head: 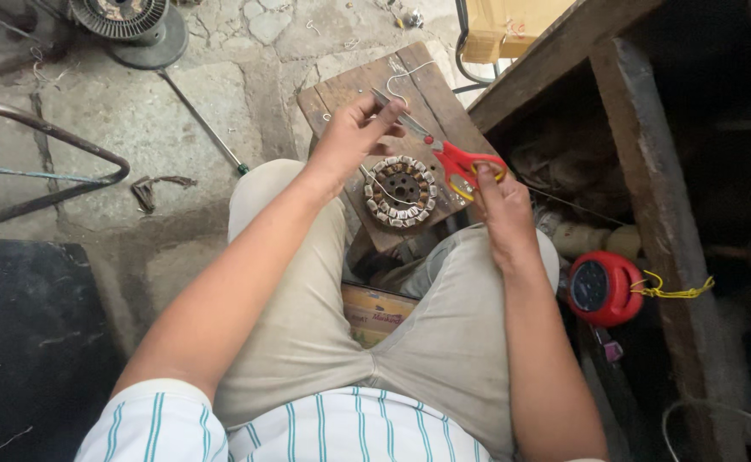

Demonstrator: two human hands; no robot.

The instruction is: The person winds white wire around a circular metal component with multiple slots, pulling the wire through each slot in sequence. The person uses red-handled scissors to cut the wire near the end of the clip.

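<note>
A round motor stator (401,191) lies on a small wooden stool (341,94), just beyond the seated person's knees. The left hand (350,137) hovers over its left side, the right hand (499,205), holding scissors (444,154), to its right. Right of the knees (lower, under a wooden bench (632,103)) sits a round reel (602,287). A second stator (123,15) lies on the floor far left, behind the stool.

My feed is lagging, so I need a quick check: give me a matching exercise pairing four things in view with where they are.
Things:
1. scissors
2. ring-shaped motor core
3. red round case
4. cardboard box

Places:
A. top edge, behind the stool
B. in the right hand
C. on the wooden stool
D. right of the person's knee

Pairs: 1-B, 2-C, 3-D, 4-A
</note>
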